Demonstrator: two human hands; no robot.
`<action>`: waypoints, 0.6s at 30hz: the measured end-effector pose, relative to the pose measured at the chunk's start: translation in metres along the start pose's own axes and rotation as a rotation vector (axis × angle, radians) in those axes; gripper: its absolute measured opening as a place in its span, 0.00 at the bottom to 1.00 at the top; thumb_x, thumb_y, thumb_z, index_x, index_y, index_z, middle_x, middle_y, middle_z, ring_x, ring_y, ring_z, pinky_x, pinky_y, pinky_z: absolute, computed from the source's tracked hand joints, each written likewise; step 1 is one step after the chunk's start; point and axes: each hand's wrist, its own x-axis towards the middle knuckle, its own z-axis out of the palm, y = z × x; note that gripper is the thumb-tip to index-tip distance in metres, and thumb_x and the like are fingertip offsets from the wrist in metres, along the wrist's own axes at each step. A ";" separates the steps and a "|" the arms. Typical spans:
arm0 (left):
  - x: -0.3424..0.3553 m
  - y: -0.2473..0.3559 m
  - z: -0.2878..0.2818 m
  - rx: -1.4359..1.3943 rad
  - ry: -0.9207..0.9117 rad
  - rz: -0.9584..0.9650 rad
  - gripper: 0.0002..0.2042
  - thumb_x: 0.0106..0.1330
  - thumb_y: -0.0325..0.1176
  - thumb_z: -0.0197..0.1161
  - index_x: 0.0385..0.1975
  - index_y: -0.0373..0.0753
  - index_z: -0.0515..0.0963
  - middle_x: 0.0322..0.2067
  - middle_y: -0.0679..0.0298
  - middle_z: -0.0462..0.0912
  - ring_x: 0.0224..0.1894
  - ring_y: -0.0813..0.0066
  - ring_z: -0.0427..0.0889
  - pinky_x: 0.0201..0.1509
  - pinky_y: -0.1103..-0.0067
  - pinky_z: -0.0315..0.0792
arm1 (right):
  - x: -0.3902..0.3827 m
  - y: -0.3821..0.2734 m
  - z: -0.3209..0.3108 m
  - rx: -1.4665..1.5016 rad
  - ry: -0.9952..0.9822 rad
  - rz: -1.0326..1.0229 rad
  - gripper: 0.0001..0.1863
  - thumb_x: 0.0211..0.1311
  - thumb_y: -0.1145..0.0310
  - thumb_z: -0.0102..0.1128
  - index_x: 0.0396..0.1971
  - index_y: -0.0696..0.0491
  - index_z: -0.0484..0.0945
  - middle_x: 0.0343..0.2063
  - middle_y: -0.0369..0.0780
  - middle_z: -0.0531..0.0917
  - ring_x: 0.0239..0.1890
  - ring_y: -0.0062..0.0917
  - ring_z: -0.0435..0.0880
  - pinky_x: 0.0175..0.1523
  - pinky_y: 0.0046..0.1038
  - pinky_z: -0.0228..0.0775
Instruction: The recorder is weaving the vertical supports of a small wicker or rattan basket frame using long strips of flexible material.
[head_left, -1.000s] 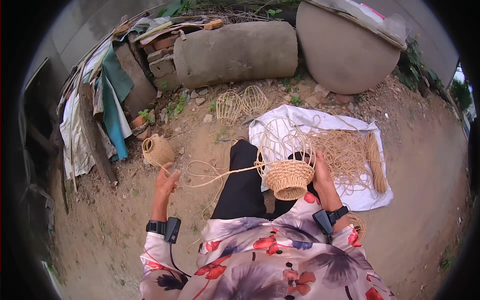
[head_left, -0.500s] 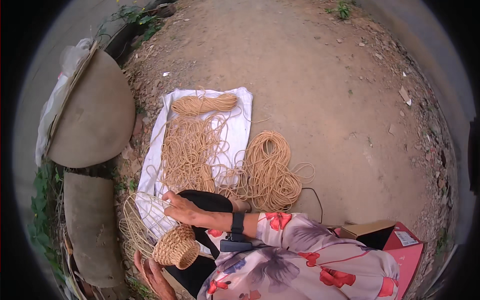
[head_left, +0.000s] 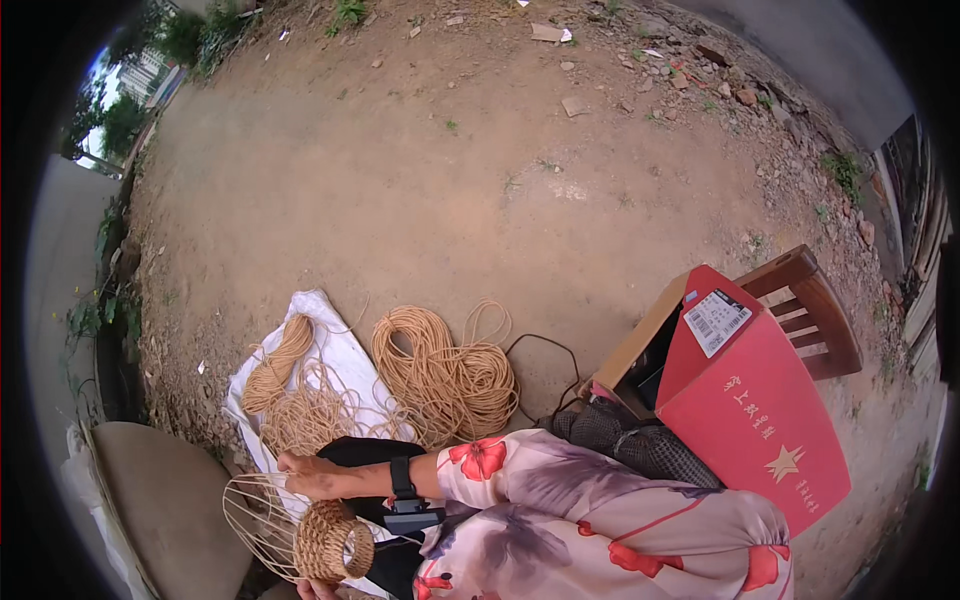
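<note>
A small woven straw basket point(head_left: 325, 541) lies on its side in front of me, its round opening turned to the right. Pale unwoven strands point(head_left: 250, 520) fan out from its left side. My right hand point(head_left: 312, 476), a black band on its wrist, is closed above the basket by the upper strands and seems to pinch one; the fingertips are hard to make out. My left hand point(head_left: 318, 589) is at the lower picture edge, its fingers closed against the underside of the basket. The rest of that hand is cut off.
Loose tan cord point(head_left: 305, 420) lies on a white sheet point(head_left: 345, 350), with a cord bundle point(head_left: 285, 355) at its far end. A large coil point(head_left: 450, 380) sits beside it. Right of me are a red box point(head_left: 755, 410), a wooden chair point(head_left: 815, 310) and a dark mesh bag point(head_left: 650, 445).
The view has swung to the right, bringing the red box and chair further into sight. The fingers of my left hand, spread beside the basket before, now close against it.
</note>
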 end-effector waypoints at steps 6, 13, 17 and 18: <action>-0.004 -0.069 -0.028 -0.159 0.265 -0.165 0.19 0.72 0.41 0.48 0.50 0.30 0.71 0.43 0.52 0.77 0.42 0.66 0.77 0.47 0.73 0.71 | -0.023 -0.001 0.058 0.069 -0.069 0.046 0.21 0.63 0.60 0.47 0.51 0.58 0.62 0.45 0.55 0.75 0.50 0.47 0.75 0.53 0.39 0.65; -0.046 -0.097 -0.061 -0.198 0.694 -0.261 0.17 0.71 0.40 0.53 0.21 0.36 0.69 0.21 0.70 0.67 0.26 0.81 0.65 0.29 0.76 0.59 | -0.063 -0.004 0.085 -0.213 -0.655 0.102 0.19 0.68 0.60 0.47 0.51 0.58 0.66 0.32 0.49 0.77 0.38 0.37 0.79 0.44 0.33 0.68; -0.083 -0.082 -0.064 0.134 0.760 -0.289 0.16 0.69 0.35 0.56 0.19 0.37 0.69 0.19 0.69 0.64 0.25 0.80 0.62 0.33 0.78 0.58 | -0.068 -0.002 0.109 -0.215 -0.607 -0.045 0.14 0.62 0.66 0.52 0.42 0.61 0.73 0.36 0.47 0.81 0.37 0.35 0.82 0.43 0.31 0.72; -0.094 -0.079 -0.061 0.319 0.758 -0.227 0.14 0.67 0.35 0.57 0.20 0.36 0.72 0.19 0.67 0.66 0.25 0.76 0.64 0.36 0.76 0.58 | -0.070 -0.007 0.122 -0.229 -0.586 -0.077 0.14 0.61 0.66 0.53 0.42 0.60 0.73 0.36 0.47 0.80 0.35 0.35 0.82 0.43 0.32 0.72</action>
